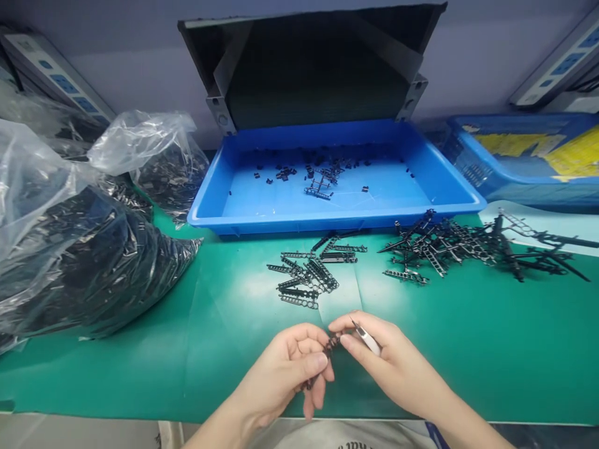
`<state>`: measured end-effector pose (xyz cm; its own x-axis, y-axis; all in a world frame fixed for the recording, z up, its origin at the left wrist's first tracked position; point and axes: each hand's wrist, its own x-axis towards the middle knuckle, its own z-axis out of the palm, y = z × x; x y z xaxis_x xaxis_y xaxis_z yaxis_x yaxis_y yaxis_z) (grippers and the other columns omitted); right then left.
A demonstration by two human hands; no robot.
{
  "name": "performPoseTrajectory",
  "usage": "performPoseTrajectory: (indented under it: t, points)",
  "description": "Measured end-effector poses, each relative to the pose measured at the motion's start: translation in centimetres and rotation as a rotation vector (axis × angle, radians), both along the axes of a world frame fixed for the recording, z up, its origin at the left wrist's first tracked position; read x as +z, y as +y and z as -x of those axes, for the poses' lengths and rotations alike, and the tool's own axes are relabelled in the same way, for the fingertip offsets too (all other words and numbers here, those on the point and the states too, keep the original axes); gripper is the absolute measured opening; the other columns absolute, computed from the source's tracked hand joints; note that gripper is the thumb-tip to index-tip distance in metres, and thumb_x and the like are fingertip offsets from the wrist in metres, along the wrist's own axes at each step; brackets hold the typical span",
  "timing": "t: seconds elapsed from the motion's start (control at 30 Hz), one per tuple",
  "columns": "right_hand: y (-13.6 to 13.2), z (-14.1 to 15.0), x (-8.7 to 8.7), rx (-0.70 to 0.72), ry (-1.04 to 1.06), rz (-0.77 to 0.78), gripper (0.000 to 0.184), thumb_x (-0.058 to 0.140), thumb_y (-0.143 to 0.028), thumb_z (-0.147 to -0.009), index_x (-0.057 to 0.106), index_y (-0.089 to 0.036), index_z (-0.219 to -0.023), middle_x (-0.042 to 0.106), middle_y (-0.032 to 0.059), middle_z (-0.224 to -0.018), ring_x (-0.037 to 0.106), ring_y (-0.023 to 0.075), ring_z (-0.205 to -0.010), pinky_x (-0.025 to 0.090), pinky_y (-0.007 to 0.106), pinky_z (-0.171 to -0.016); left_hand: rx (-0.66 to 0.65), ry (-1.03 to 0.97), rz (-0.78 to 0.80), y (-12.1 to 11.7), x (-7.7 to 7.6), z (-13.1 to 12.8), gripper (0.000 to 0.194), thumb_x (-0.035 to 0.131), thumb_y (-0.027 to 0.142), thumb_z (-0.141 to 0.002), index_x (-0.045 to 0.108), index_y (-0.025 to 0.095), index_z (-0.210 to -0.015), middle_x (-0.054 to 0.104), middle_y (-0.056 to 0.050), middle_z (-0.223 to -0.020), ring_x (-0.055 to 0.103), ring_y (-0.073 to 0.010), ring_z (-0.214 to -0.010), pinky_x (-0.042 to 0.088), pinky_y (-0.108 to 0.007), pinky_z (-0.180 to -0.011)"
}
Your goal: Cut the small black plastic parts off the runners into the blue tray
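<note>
Near the front edge of the green mat, my left hand (pixel 299 368) is closed on a small black plastic part (pixel 329 347), pinched between thumb and fingers. My right hand (pixel 381 352) meets it from the right, its thumb and fingertips at the part's upper end. A small knife with a white handle (pixel 369 340) also sits in my right hand, its thin dark tip pointing up and left. Just beyond my hands lies a loose pile of black ladder-shaped plastic pieces (pixel 304 277). Fingers hide much of the held part.
Behind the pile stands a blue tray (pixel 337 219) with scattered black bits, under a dark panel (pixel 318 68). A tangle of black plastic frames (pixel 435 246) lies at right, near a blue basket (pixel 524 184). Clear bags of black parts (pixel 88 262) fill the left.
</note>
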<state>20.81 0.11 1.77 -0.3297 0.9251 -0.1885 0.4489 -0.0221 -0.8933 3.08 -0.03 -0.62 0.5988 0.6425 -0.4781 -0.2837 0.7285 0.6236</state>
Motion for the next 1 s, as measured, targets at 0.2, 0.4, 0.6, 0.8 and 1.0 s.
performPoseTrajectory:
  t: [0.2, 0.4, 0.6, 0.8, 1.0]
  points:
    - [-0.7, 0.1, 0.2, 0.127, -0.233, -0.088, 0.034, 0.029, -0.03, -0.091, 0.042, -0.023, -0.122, 0.058, 0.0059, -0.109, 0.058, 0.0184, -0.092, 0.048, 0.033, -0.074, 0.197, 0.162, -0.058, -0.4, 0.9, -0.4, 0.024, 0.067, 0.026, -0.071, 0.056, 0.014, -0.088, 0.053, 0.005, -0.056, 0.05, -0.0051, -0.035, 0.042, -0.011, -0.029]
    - [-1.3, 0.8, 0.2, 0.254, -0.369, -0.168, 0.036, 0.028, -0.023, -0.092, 0.041, -0.022, -0.126, 0.062, 0.0055, -0.098, 0.058, 0.0195, -0.089, 0.047, 0.032, -0.065, 0.168, 0.183, -0.081, -0.5, 0.8, -0.4, 0.022, 0.064, 0.029, -0.074, 0.052, 0.015, -0.085, 0.052, 0.006, -0.053, 0.05, -0.0055, -0.033, 0.042, -0.012, -0.029]
    - [-1.6, 0.7, 0.1, 0.285, -0.444, -0.241, 0.037, 0.03, -0.023, -0.092, 0.04, -0.018, -0.128, 0.063, 0.0056, -0.089, 0.059, 0.0197, -0.081, 0.045, 0.031, -0.058, 0.167, 0.212, -0.093, -0.6, 0.8, -0.4, 0.022, 0.062, 0.03, -0.074, 0.05, 0.016, -0.085, 0.052, 0.006, -0.052, 0.048, -0.005, -0.032, 0.042, -0.012, -0.028]
    - [-1.6, 0.9, -0.1, 0.251, -0.426, -0.282, 0.037, 0.029, -0.021, -0.091, 0.042, -0.018, -0.127, 0.064, 0.0055, -0.087, 0.06, 0.0174, -0.075, 0.043, 0.027, -0.055, 0.153, 0.256, -0.089, -0.8, 0.8, -0.8, 0.024, 0.063, 0.034, -0.073, 0.047, 0.018, -0.081, 0.052, 0.007, -0.055, 0.045, -0.004, -0.028, 0.036, -0.011, -0.024]
    - [-1.8, 1.2, 0.1, 0.225, -0.417, -0.33, 0.037, 0.027, -0.02, -0.091, 0.047, -0.014, -0.121, 0.064, 0.006, -0.081, 0.059, 0.016, -0.065, 0.041, 0.025, -0.048, 0.158, 0.364, -0.131, -1.1, 0.8, -0.9, 0.027, 0.059, 0.039, -0.074, 0.045, 0.018, -0.083, 0.051, 0.008, -0.048, 0.034, -0.0017, -0.022, 0.022, -0.01, -0.023]
